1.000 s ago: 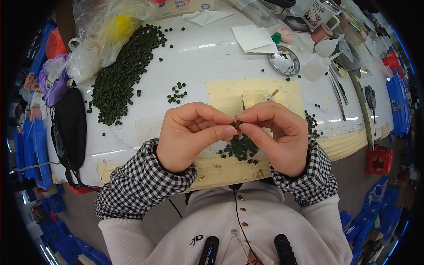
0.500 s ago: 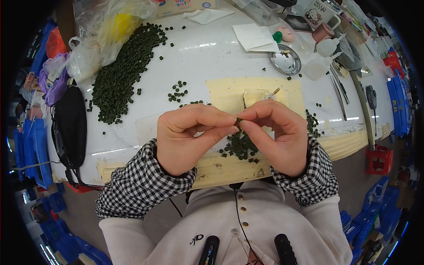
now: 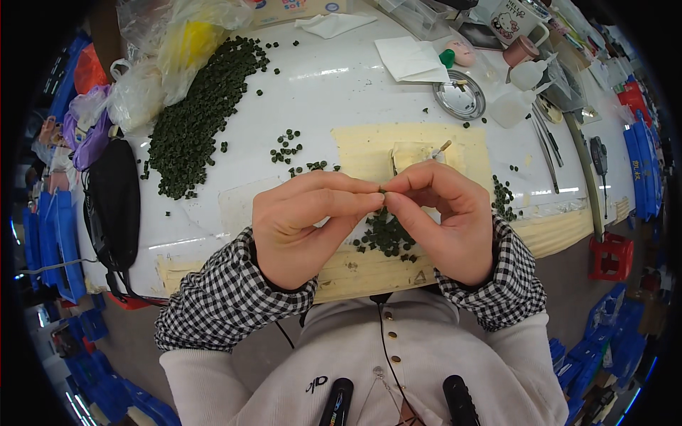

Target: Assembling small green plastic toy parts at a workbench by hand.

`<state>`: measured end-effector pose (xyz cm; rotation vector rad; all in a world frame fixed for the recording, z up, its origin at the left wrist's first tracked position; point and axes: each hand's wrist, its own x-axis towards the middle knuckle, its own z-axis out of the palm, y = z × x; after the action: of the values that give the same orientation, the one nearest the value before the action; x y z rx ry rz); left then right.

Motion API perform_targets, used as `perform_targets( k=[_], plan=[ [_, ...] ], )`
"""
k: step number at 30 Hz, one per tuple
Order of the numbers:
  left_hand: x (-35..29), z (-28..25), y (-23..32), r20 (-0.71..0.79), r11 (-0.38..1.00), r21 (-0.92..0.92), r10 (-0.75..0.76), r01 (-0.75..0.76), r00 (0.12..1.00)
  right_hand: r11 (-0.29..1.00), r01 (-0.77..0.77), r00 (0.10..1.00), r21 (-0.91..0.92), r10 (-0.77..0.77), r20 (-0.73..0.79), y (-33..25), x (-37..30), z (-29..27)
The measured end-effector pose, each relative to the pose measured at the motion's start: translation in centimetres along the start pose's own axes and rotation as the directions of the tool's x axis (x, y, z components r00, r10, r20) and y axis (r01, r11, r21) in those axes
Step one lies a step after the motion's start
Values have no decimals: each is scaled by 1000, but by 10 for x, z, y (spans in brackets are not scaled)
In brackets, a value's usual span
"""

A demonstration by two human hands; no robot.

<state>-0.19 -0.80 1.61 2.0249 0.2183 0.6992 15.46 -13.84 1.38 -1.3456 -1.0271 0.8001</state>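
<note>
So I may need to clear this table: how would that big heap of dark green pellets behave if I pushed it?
The heap of pellets is loose small pieces, so it would likely spread, not slide whole. Strays already lie scattered on the white table, suggesting they roll easily. Probably light.

A black pouch (image 3: pixel 114 202) lies at the bench's (image 3: pixel 341 78) left edge, near crumpled plastic bags (image 3: pixel 167 53). Farther back, a round metal dish (image 3: pixel 459 99) sits just beside a folded white paper (image 3: pixel 408 57), with a mug (image 3: pixel 515 20) beyond.
</note>
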Motion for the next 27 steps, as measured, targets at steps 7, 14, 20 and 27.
perform_targets(
  k=[7,14,20,27],
  plan=[
    [0,-2,2,-75,993,117,35,-26,997,992,5,999,125,-10,39,1,-2,3],
    [0,0,-9,-94,955,-263,-169,139,981,900,-198,974,387,137,178,0,-2,-4],
    [1,1,-12,-111,966,-239,-131,102,985,929,-139,979,343,78,186,2,-2,-4],
    [2,-3,-5,-54,995,-63,-79,75,995,934,-124,980,334,63,187,4,-3,-5]
  ],
)
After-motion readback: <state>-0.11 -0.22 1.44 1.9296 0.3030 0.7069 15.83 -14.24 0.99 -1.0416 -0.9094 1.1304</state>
